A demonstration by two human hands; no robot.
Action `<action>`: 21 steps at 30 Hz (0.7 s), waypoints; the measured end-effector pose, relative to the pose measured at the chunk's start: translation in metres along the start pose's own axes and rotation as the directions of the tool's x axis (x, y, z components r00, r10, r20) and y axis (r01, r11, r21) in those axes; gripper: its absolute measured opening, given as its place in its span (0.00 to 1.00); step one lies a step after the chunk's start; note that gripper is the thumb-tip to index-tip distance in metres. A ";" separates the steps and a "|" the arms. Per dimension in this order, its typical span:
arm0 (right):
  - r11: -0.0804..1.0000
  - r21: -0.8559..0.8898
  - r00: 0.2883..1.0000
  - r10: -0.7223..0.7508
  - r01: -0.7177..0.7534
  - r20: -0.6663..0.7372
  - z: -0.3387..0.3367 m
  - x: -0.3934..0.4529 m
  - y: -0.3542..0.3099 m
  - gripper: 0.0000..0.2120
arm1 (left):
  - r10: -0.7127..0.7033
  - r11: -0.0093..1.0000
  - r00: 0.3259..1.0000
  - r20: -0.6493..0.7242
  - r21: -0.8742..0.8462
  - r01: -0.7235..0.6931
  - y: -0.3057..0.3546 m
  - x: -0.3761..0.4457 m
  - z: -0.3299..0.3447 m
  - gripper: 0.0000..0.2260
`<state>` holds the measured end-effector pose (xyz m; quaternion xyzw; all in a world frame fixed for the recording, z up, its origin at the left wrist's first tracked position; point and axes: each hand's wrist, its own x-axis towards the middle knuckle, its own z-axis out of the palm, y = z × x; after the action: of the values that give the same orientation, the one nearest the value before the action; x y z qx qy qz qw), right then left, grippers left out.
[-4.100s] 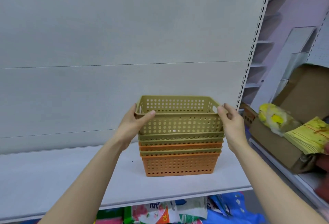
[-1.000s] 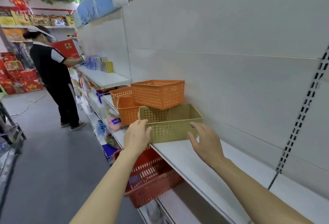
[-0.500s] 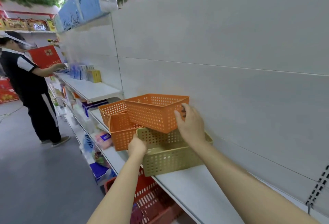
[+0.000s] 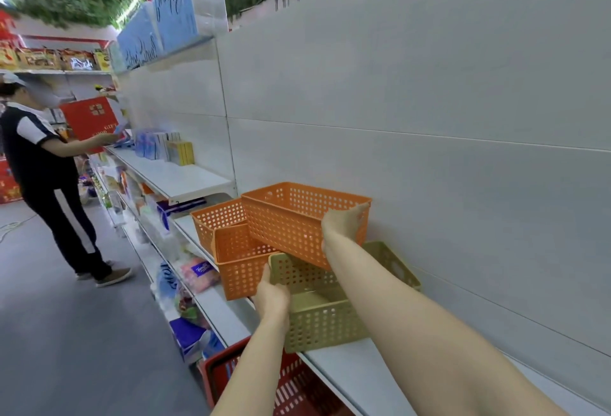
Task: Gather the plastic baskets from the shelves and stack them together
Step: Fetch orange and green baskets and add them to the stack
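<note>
Right hand [image 4: 344, 227] grips raised orange basket [image 4: 297, 220]; left hand [image 4: 271, 296] grips olive basket [image 4: 330, 313] at shelf [image 4: 347, 372] front edge; two orange baskets [image 4: 231, 250] just behind

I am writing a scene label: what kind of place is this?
Most likely a retail shop aisle: long white shelving stocked with packaged goods, a red shopping basket below, and a worker arranging stock.

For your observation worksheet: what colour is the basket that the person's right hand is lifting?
Orange. The basket held by the right hand shows best in the head view.
</note>
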<state>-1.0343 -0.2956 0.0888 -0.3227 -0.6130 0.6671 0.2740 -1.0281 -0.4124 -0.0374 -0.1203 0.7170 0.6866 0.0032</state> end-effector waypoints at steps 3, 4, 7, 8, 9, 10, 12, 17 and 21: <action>0.987 0.130 0.994 -0.089 0.096 -0.062 -0.014 -0.003 0.008 0.37 | 0.051 0.998 0.999 0.019 -0.038 -0.050 -0.004 -0.010 -0.004 0.26; 0.979 0.156 0.990 -0.122 0.131 -0.070 -0.022 -0.007 0.008 0.36 | 0.067 0.996 0.998 0.014 -0.053 -0.066 -0.005 -0.017 -0.006 0.26; 0.960 0.187 0.978 -0.195 0.207 -0.077 -0.051 -0.021 0.007 0.29 | 0.146 0.987 0.989 0.001 -0.075 -0.145 -0.001 -0.050 -0.016 0.26; 0.954 0.204 0.975 -0.209 0.220 -0.072 -0.063 -0.028 0.005 0.28 | 0.188 0.980 0.982 -0.008 -0.069 -0.188 0.000 -0.062 -0.019 0.25; 0.946 0.226 0.972 -0.225 0.234 -0.066 -0.077 -0.035 0.005 0.27 | 0.230 0.971 0.973 -0.021 -0.061 -0.231 0.000 -0.075 -0.022 0.25; 0.937 0.248 0.970 -0.238 0.244 -0.056 -0.092 -0.043 0.004 0.26 | 0.274 0.960 0.961 -0.033 -0.055 -0.276 0.000 -0.088 -0.025 0.24; 0.922 0.268 0.960 -0.277 0.280 -0.052 -0.122 -0.059 0.005 0.25 | 0.340 0.937 0.940 -0.033 -0.072 -0.342 -0.003 -0.113 -0.029 0.25; 0.901 0.287 0.943 -0.330 0.327 -0.037 -0.204 -0.104 0.011 0.25 | 0.390 0.911 0.921 -0.010 -0.140 -0.388 -0.019 -0.179 -0.038 0.26; 0.883 0.335 0.940 -0.339 0.329 -0.031 -0.274 -0.149 0.015 0.25 | 0.412 0.903 0.911 -0.006 -0.128 -0.409 -0.033 -0.249 -0.044 0.26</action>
<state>-0.7280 -0.2346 0.0766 -0.1514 -0.5407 0.7089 0.4268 -0.7733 -0.4151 -0.0248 0.0407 0.6812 0.7172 -0.1413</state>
